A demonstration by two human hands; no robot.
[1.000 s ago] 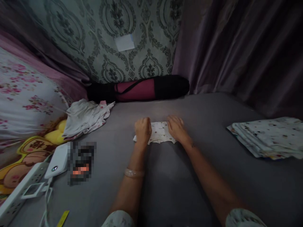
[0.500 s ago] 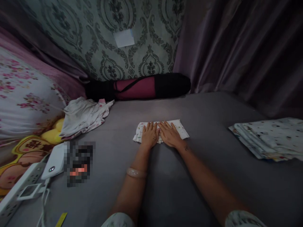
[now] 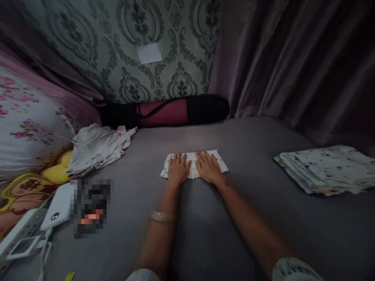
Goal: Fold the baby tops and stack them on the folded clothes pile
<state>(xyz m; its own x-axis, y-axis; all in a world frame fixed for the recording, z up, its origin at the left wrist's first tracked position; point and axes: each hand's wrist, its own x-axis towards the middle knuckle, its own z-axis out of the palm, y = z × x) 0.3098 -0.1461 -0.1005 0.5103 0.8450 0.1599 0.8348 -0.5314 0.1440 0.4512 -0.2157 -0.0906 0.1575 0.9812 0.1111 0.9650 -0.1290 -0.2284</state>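
A white folded cloth (image 3: 193, 168) with small coloured prints lies flat on the grey bed sheet (image 3: 140, 195). My left hand (image 3: 178, 170) rests palm down on its left part, fingers stretched out. On the right part lies my right hand (image 3: 208, 168), also flat with its fingers spread. A strip of the cloth shows between the two hands; what lies under the palms is hidden. Neither hand grips the fabric.
A stack of folded printed cloths (image 3: 325, 169) is at the right. Crumpled white clothing (image 3: 99, 146) lies at the left, near a power bank (image 3: 60, 206) and a power strip (image 3: 25, 230). A long black-and-maroon bag (image 3: 164, 112) lies along the wall.
My hands have moved apart on the cloth, so a wider strip shows between them. The whole view has shifted slightly, and the cloth stays flat.
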